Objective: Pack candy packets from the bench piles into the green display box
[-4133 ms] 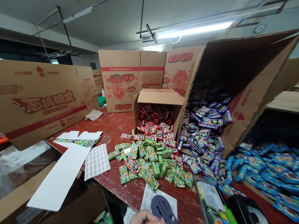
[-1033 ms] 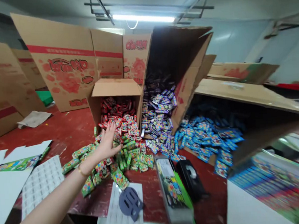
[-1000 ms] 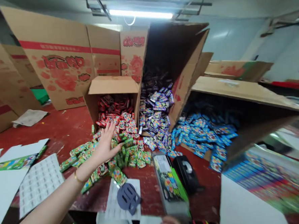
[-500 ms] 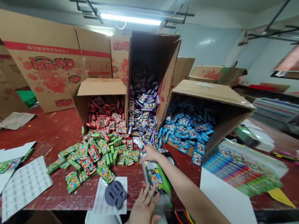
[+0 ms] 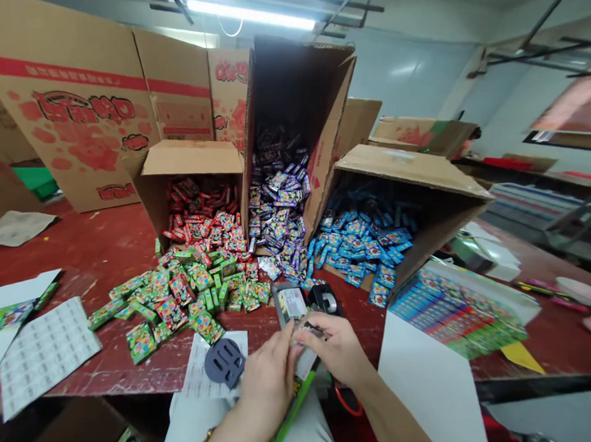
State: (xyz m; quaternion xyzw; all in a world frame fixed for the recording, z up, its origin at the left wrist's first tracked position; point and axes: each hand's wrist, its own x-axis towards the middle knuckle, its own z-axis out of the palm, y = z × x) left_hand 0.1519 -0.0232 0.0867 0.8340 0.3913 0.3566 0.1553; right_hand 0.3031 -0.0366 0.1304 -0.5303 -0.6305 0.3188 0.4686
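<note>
My left hand (image 5: 267, 369) and my right hand (image 5: 341, 348) meet above the table's front edge, fingertips pinched close together. Between them is something small that I cannot make out. Beneath them lies a clear plastic packet (image 5: 291, 302) with a whitish card showing inside. A green-edged strip (image 5: 299, 404) pokes out below my hands, partly covered. Just beyond my right hand sits a black tape dispenser (image 5: 325, 300). Left of my left hand, a grey slotted disc (image 5: 225, 362) rests on a printed sheet (image 5: 195, 377). Small green candy boxes (image 5: 206, 326) are heaped farther left.
Three cartons stand open toward me, spilling red packets (image 5: 206, 226), purple packets (image 5: 280, 215) and blue packets (image 5: 361, 243). At right, a clear-sided tray (image 5: 521, 307) holds rows of coloured packets beside a white sheet (image 5: 425, 380). Label sheets (image 5: 48, 349) lie at left.
My right hand has drawn back from the packet's far end to meet my left. Both hands now pinch together above it. The view has shifted slightly.
</note>
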